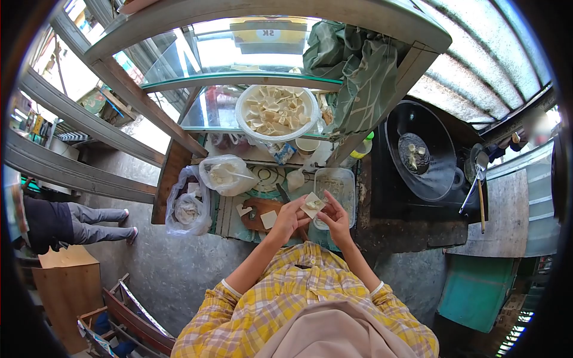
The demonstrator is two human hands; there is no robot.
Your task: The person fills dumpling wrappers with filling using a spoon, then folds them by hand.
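A square wonton wrapper (pixel 313 206) with a small dab of pale filling lies across the fingers of my left hand (pixel 289 219), which grips its left side. The fingertips of my right hand (pixel 338 222) close on the wrapper's right edge. Below and left of my hands is a wooden board (pixel 258 207) with a bare wrapper (pixel 269 219) on it. Another pale wrapper piece (pixel 243 210) sits at the board's left edge. A dark knife blade (pixel 282 192) points out beyond my left hand. Just past my right hand stands a clear plastic tub (pixel 335 179).
Plastic bags (pixel 227 174) stand at the left. A white basket (pixel 242 116) of folded wontons sits behind, under glass shelves (pixel 239 82). At right, a wok (pixel 439 173) holds several pieces in oil, with a skimmer and ladle (pixel 481 164) beside it. A person (pixel 89 224) is at far left.
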